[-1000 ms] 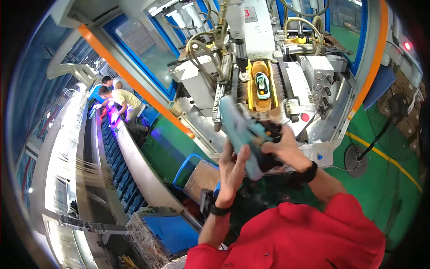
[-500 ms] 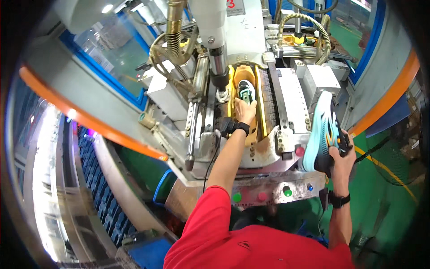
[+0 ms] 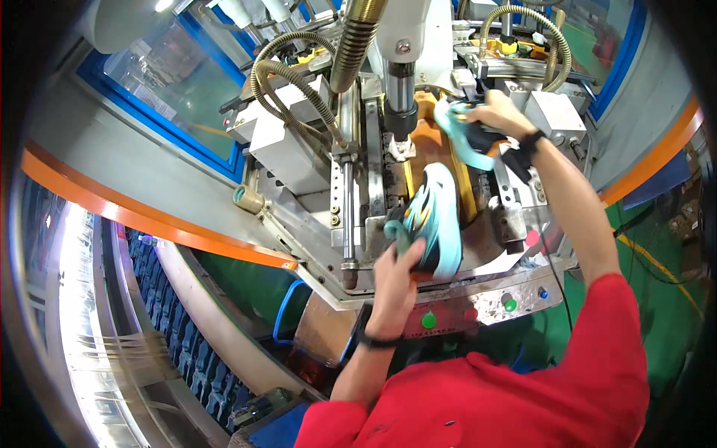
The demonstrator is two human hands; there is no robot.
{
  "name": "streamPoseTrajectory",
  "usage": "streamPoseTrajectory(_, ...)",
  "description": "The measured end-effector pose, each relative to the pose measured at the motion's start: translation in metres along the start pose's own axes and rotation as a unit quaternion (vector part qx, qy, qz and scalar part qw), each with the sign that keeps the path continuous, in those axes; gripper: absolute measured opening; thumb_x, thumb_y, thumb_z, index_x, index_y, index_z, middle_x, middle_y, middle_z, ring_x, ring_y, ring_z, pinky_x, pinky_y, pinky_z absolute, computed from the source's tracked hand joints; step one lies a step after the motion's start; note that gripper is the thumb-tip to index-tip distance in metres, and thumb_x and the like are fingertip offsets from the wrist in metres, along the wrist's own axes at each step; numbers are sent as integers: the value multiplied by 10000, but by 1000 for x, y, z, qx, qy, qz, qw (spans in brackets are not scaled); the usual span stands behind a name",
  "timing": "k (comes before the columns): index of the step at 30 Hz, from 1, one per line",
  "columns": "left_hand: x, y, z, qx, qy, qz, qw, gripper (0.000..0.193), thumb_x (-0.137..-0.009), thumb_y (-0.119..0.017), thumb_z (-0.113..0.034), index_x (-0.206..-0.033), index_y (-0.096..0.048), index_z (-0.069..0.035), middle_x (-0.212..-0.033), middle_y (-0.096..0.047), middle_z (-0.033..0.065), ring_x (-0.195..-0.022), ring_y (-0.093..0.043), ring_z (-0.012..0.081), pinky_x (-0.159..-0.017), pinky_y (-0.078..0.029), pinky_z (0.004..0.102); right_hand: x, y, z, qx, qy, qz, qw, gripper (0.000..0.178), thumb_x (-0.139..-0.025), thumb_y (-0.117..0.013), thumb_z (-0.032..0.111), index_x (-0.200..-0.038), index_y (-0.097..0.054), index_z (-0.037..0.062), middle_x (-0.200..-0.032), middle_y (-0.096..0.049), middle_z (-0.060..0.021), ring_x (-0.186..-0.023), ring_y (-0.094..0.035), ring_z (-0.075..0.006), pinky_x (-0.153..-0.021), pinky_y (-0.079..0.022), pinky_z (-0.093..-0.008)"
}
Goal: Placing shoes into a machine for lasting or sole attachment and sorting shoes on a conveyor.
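My left hand (image 3: 396, 282) is closed round the heel end of a light-blue and black sneaker (image 3: 446, 224), its toe pointing away from me. This shoe is over the near end of the machine's orange-yellow cradle (image 3: 428, 143). At the cradle's far right side, my right hand (image 3: 503, 116) grips a second light-blue and black sneaker (image 3: 470, 151), held tilted. The right fingers partly cover that shoe's upper part. Both wrists carry black bands.
A metal press ram (image 3: 401, 97) comes down beside the cradle, left of the shoes. Ribbed hoses (image 3: 287, 71) loop at the left, and a white block (image 3: 556, 116) stands at the right. Along the front runs a panel with coloured buttons (image 3: 429, 320). A conveyor (image 3: 187, 328) lies at far left.
My left hand has come back toward me from the cradle with its sneaker. The right hand has swung inward from the right, bringing the other sneaker to the cradle's far right side.
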State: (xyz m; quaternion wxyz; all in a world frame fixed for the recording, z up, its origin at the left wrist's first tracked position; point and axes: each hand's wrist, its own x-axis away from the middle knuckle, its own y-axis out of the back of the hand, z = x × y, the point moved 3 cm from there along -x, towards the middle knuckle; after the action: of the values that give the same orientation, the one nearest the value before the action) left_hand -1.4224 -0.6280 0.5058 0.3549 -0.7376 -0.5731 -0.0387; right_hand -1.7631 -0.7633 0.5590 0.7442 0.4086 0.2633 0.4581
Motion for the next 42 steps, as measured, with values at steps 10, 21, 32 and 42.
streamPoseTrajectory(10,232,125,-1,-228,-233,-342,881,379,-906,-595,-89,-1262,-524,17,-1078,-627,85,-983,-644,192,-839,-532,322,-12,-198,35,50,-28,-65,996,528,-785,-627,159,-1233,-450,-57,-1018,-659,-278,-951,-671,-383,-802,-546,-451)
streamPoseTrajectory(21,277,147,71,125,-155,-446,873,176,-915,-619,-192,-1002,-595,-41,-932,-664,45,-816,-648,154,-582,-457,252,319,-162,69,-211,384,1,899,235,-736,-662,59,-962,-603,47,-930,-594,-115,-856,-597,-300,-708,-527,-380)
streamPoseTrajectory(32,280,121,89,152,-142,-436,875,158,-908,-625,-198,-968,-608,-52,-903,-662,42,-771,-640,148,-578,-447,268,355,-300,6,-168,304,204,915,198,-820,-652,166,-957,-589,37,-1002,-549,-138,-872,-601,-330,-754,-528,-401)
streamPoseTrajectory(42,268,128,101,163,-173,-411,880,145,-913,-624,-175,-948,-621,-34,-913,-660,60,-798,-652,184,-628,-486,308,74,77,143,-252,417,-420,765,315,-815,-736,188,-1032,-607,0,-909,-624,-106,-776,-594,-205,-678,-483,-339)
